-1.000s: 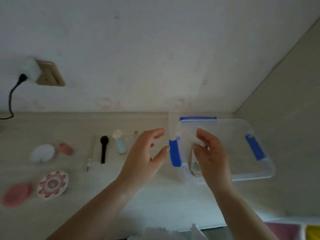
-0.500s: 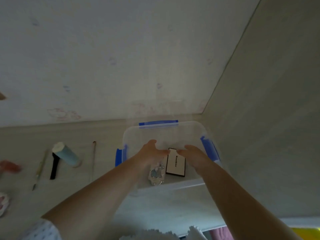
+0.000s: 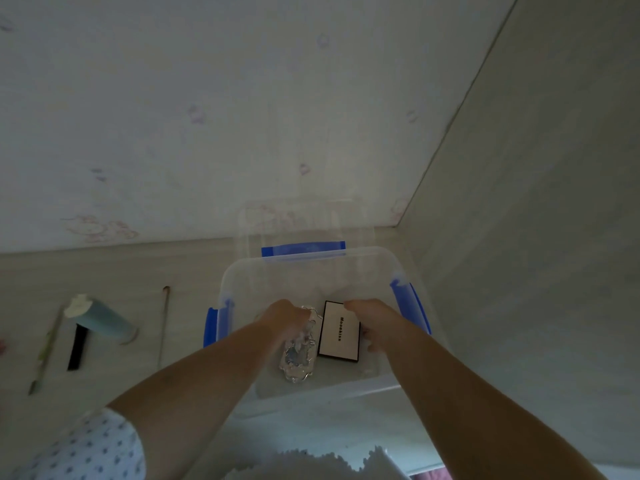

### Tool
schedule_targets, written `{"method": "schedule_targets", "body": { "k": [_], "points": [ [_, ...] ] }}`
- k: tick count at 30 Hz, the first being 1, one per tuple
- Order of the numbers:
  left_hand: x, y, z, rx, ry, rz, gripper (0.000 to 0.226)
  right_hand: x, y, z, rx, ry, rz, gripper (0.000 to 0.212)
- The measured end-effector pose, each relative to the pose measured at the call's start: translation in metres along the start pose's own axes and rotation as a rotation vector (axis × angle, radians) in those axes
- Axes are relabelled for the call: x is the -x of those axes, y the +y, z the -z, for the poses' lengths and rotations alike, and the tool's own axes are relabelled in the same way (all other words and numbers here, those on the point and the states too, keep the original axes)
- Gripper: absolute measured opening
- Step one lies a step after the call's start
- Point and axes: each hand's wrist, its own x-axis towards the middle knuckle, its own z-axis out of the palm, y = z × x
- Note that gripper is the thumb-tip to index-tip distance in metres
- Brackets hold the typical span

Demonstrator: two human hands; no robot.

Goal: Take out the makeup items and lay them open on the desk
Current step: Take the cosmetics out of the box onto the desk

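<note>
A clear plastic box (image 3: pixel 367 252) with blue clips stands on the desk against the back wall. On its floor lie a silver ornate compact (image 3: pixel 298 360) and, right of it, a white black-edged palette (image 3: pixel 339 336). Both my hands are down inside the box. My left hand (image 3: pixel 284 317) curls over the top end of the silver compact. My right hand (image 3: pixel 372 318) holds the palette at its top and right edges. Both items still rest on the box floor.
Left of the box lie a thin stick (image 3: pixel 162 323), a teal tube with a white cap (image 3: pixel 104 320), a black brush handle (image 3: pixel 77 348) and a slim pale brush (image 3: pixel 46 348). The clear lid (image 3: pixel 298 216) leans on the wall behind. A side panel (image 3: pixel 519 237) closes the right.
My view has swung right and down over the box. Both hands went from above the rim down into the box and closed on the compact and the palette.
</note>
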Motion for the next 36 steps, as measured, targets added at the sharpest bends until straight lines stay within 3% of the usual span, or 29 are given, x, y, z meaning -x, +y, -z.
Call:
{"method": "schedule_targets", "body": {
  "k": [4,10,13,18,26,28,33,36],
  "points": [
    [-0.007,-0.005,0.000,-0.014,0.009,0.019,0.031,-0.010,0.005,0.001,-0.109,-0.033,-0.062,0.046],
    [-0.012,-0.006,0.004,-0.043,0.006,-0.001,0.028,-0.021,0.007,-0.006,-0.058,0.015,-0.005,0.009],
    [-0.010,-0.008,0.003,-0.062,-0.006,-0.041,0.014,-0.021,0.006,-0.004,-0.048,0.015,-0.011,0.013],
    [-0.009,-0.010,0.000,-0.044,0.025,-0.114,0.018,-0.029,0.011,-0.003,0.152,-0.004,0.034,0.035],
    [0.011,-0.007,0.007,0.097,0.059,-0.207,0.015,-0.011,0.005,-0.007,0.263,0.022,0.237,0.028],
    [0.020,-0.005,0.013,0.121,0.071,-0.275,0.014,0.001,0.003,-0.004,0.248,0.045,0.298,0.022],
    [0.050,0.000,0.037,0.219,0.113,-0.440,0.012,0.030,0.001,0.011,0.029,0.051,0.358,0.032],
    [0.066,-0.002,0.055,0.443,0.079,-0.425,0.022,0.051,-0.003,0.020,-0.105,0.060,0.419,0.034]
  ]
}}
